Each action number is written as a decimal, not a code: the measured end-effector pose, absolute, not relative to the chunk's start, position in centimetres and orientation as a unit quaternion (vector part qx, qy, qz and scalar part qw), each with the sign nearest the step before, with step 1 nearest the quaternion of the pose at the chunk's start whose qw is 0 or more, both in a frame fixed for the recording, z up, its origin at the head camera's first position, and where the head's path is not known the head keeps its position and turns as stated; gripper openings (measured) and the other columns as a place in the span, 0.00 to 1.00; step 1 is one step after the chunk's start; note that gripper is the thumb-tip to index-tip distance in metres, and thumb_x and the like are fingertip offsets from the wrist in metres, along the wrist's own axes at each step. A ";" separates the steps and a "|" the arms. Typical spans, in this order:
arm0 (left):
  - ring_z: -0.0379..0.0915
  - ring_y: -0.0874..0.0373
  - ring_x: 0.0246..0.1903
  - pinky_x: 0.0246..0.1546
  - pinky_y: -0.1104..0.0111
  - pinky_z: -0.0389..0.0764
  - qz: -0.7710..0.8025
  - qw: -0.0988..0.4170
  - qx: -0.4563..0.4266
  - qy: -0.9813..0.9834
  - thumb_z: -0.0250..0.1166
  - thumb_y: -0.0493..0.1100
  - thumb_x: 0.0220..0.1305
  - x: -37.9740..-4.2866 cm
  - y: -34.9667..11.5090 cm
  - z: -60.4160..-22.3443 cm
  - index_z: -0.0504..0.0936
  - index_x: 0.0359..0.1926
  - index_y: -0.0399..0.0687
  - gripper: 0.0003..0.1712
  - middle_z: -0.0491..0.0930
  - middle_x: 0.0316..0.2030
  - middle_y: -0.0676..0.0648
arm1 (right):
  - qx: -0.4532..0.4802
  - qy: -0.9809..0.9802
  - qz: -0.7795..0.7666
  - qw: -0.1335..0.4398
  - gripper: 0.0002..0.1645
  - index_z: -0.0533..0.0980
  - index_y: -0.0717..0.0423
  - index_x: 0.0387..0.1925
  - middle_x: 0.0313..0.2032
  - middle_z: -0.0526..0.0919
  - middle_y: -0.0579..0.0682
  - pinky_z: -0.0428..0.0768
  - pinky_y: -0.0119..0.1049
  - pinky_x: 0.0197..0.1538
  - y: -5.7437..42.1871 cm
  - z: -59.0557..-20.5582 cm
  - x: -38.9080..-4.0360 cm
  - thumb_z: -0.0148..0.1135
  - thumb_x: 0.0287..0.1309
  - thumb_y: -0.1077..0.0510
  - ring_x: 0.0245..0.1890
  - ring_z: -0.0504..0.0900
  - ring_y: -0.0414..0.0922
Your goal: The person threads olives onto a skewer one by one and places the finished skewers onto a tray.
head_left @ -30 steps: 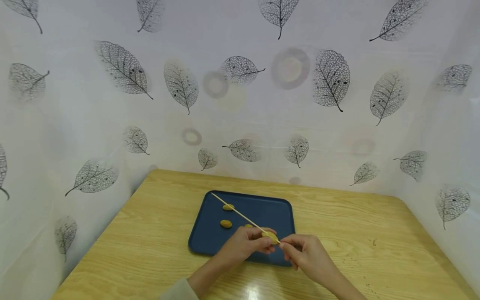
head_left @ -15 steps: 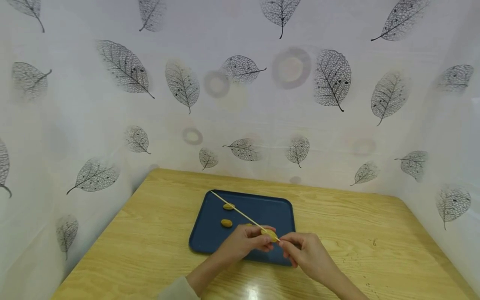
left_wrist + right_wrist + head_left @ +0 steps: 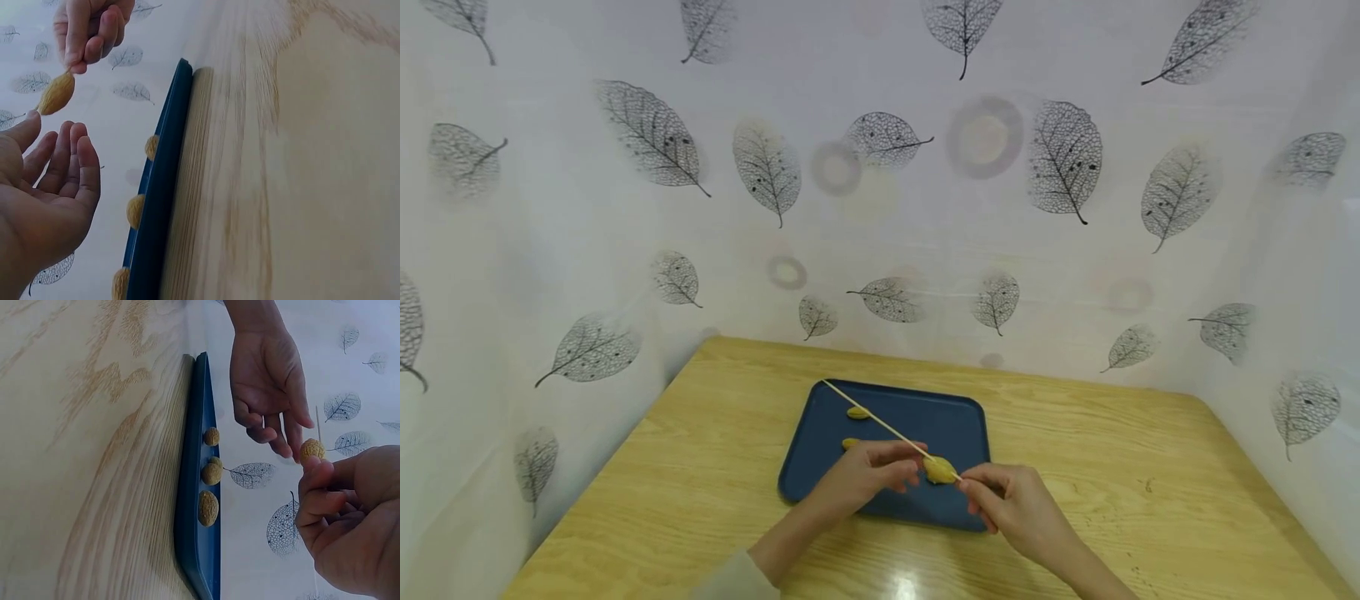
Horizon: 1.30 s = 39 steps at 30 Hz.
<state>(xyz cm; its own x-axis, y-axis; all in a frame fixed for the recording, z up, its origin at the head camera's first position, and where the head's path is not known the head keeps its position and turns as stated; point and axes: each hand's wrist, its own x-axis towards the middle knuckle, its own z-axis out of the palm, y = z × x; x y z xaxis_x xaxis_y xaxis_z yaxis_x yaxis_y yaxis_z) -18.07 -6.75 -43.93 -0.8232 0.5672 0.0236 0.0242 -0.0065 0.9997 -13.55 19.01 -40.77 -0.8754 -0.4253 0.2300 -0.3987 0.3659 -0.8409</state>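
Note:
A thin wooden skewer [image 3: 874,418] slants over the tray, with a wrinkled, oval yellow-brown piece [image 3: 940,470] threaded near its lower end; its exact kind is unclear. My right hand [image 3: 1018,508] pinches that end between thumb and fingers, right beside the piece. In the left wrist view, the threaded piece [image 3: 57,94] hangs from the right fingertips. Just left of it, my left hand [image 3: 861,483] is spread with loosely bent fingers and grips nothing. Its fingertips lie close to the skewer; whether they touch it, I cannot tell.
A dark blue tray [image 3: 955,417] lies on the wood-grain table [image 3: 1097,467]. Similar loose pieces [image 3: 857,412] lie on it; the right wrist view shows several, including a large one [image 3: 208,508]. A white leaf-print curtain [image 3: 910,233] encloses the table's back and sides.
My left hand has let go of the threaded piece and moved left, away from it. My right hand still pinches the skewer in nearly the same place.

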 end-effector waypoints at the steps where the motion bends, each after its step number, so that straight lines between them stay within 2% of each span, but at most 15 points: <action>1: 0.82 0.54 0.47 0.53 0.54 0.83 0.675 0.198 0.214 0.678 0.62 0.47 0.77 -18.1 -7.0 -43.9 0.79 0.67 0.37 0.25 0.84 0.55 0.39 | -0.249 0.826 -0.505 0.013 0.12 0.85 0.63 0.37 0.22 0.81 0.51 0.76 0.33 0.16 19.1 -40.8 -13.6 0.62 0.73 0.59 0.15 0.76 0.39; 5: 0.82 0.55 0.47 0.52 0.57 0.84 0.670 0.179 0.205 0.690 0.62 0.46 0.77 -18.3 -8.3 -44.1 0.77 0.67 0.36 0.25 0.83 0.57 0.37 | -0.241 0.831 -0.501 0.016 0.12 0.85 0.61 0.37 0.22 0.81 0.50 0.75 0.33 0.16 19.5 -40.9 -13.6 0.61 0.74 0.58 0.14 0.76 0.42; 11: 0.82 0.52 0.51 0.51 0.61 0.84 0.660 0.158 0.189 0.710 0.62 0.49 0.77 -19.1 -10.9 -44.4 0.75 0.69 0.34 0.29 0.82 0.59 0.36 | -0.228 0.838 -0.495 0.016 0.12 0.85 0.61 0.37 0.22 0.80 0.47 0.72 0.31 0.15 20.4 -41.3 -13.6 0.61 0.74 0.59 0.14 0.75 0.42; 20: 0.80 0.41 0.54 0.49 0.67 0.83 0.650 0.122 0.164 0.732 0.61 0.48 0.78 -20.5 -14.2 -44.4 0.72 0.70 0.31 0.30 0.80 0.60 0.32 | -0.235 0.839 -0.491 0.000 0.11 0.84 0.60 0.35 0.20 0.78 0.47 0.69 0.30 0.14 21.6 -41.9 -13.5 0.60 0.74 0.61 0.14 0.71 0.35; 27: 0.80 0.43 0.53 0.51 0.64 0.84 0.632 0.096 0.143 0.755 0.60 0.48 0.79 -21.7 -16.1 -44.1 0.73 0.69 0.30 0.29 0.79 0.61 0.31 | -0.207 0.849 -0.486 0.004 0.11 0.85 0.61 0.37 0.17 0.75 0.42 0.71 0.30 0.16 22.5 -42.2 -13.5 0.61 0.74 0.60 0.14 0.70 0.34; 34: 0.80 0.41 0.55 0.52 0.61 0.84 0.598 0.063 0.132 0.788 0.61 0.45 0.78 -23.1 -16.7 -44.2 0.74 0.68 0.30 0.27 0.79 0.61 0.32 | -0.185 0.855 -0.483 0.017 0.11 0.85 0.64 0.41 0.20 0.77 0.46 0.71 0.31 0.16 23.3 -42.4 -13.5 0.60 0.74 0.61 0.14 0.71 0.35; 39: 0.81 0.44 0.54 0.49 0.61 0.86 0.550 0.038 0.145 0.822 0.63 0.43 0.76 -24.1 -15.9 -44.6 0.77 0.65 0.30 0.25 0.82 0.58 0.35 | -0.171 0.858 -0.485 0.015 0.11 0.85 0.65 0.42 0.21 0.78 0.48 0.70 0.30 0.15 23.6 -42.5 -13.4 0.60 0.74 0.61 0.15 0.71 0.35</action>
<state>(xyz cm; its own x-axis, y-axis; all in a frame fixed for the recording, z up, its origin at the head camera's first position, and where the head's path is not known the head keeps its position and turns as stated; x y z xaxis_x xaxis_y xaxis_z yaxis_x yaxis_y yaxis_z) -24.12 -15.86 -44.55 -0.9552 0.2797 0.0967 0.1962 0.3536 0.9146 -13.40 23.59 -42.55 -0.9408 -0.3083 0.1409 -0.2797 0.4714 -0.8364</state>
